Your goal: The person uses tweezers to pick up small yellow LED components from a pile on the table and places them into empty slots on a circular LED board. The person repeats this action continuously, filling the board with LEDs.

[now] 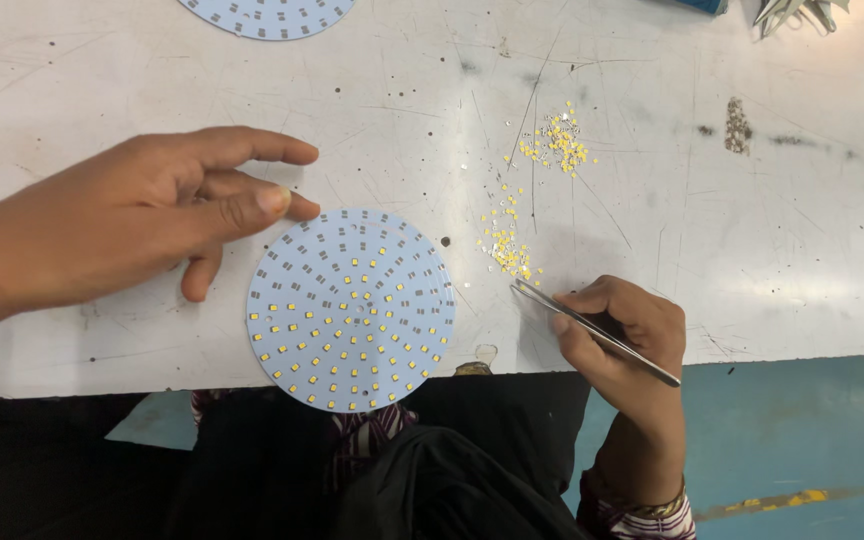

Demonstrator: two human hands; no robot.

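Note:
A round pale-blue circuit board [350, 308] lies at the near edge of the white table [752, 260], its lower half dotted with small yellow chips. My left hand [142, 215] hovers just left of and above the board, fingers loosely spread and holding nothing. My right hand [622, 335] rests at the table's edge to the right of the board and grips metal tweezers [592, 330]. The tweezer tips point up-left toward a trail of loose yellow chips [507, 245]. A denser heap of chips [557, 145] lies farther back.
Part of a second round blue board [267, 15] shows at the top edge. A small brown smear [737, 125] marks the table at the right. Dark clothing on my lap [402, 470] and a blue floor [802, 440] lie below the table edge.

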